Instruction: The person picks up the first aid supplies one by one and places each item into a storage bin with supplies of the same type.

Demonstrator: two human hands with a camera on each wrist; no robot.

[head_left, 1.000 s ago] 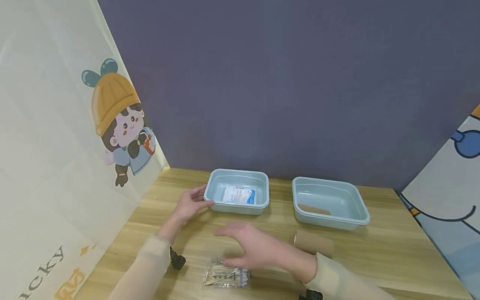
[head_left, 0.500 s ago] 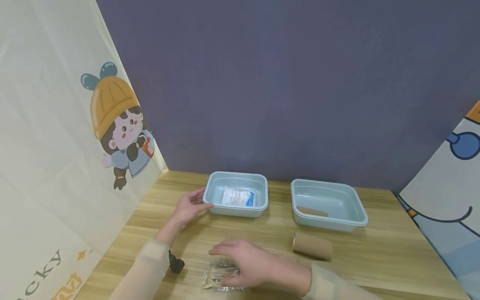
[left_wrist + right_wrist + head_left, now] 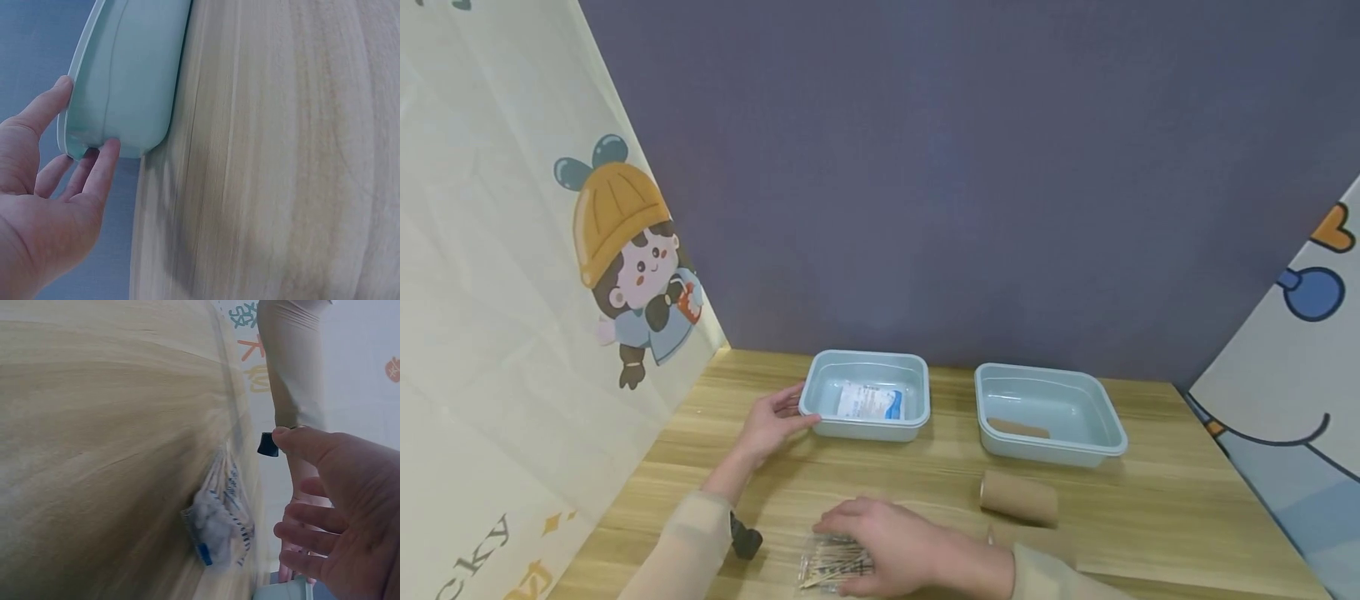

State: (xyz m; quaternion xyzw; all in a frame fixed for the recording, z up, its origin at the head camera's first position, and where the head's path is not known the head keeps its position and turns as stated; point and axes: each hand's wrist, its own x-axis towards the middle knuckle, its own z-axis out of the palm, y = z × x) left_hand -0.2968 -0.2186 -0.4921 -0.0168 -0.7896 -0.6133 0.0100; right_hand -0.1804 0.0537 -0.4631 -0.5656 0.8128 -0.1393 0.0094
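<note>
Clear plastic wraps the packet of cotton swabs [image 3: 827, 558], which lies on the table [image 3: 1150, 517] just beneath the fingers of the right hand [image 3: 895, 546]. Those fingers are loosely bent and spread from the thumb, gripping nothing; from the right wrist a gap shows between them and the film. To take it well, I would straddle the bundle, close thumb and fingers evenly, and pinch across the sticks rather than a slack edge. The hand's back faces up, fingertips pointing left, wrist low.

Farther forward and left of those fingertips, the left hand [image 3: 767, 427] holds the near left corner of the left tub [image 3: 865, 429], thumb at the rim and fingers along the wall, forearm stretched. A white-and-blue sachet [image 3: 868, 402] lies inside, just beyond that thumb. Right of the right fingers, a cardboard tube [image 3: 1018, 498] lies forward of the wrist; past it stands the right tub [image 3: 1052, 454], holding a brown strip [image 3: 1017, 428].
</note>
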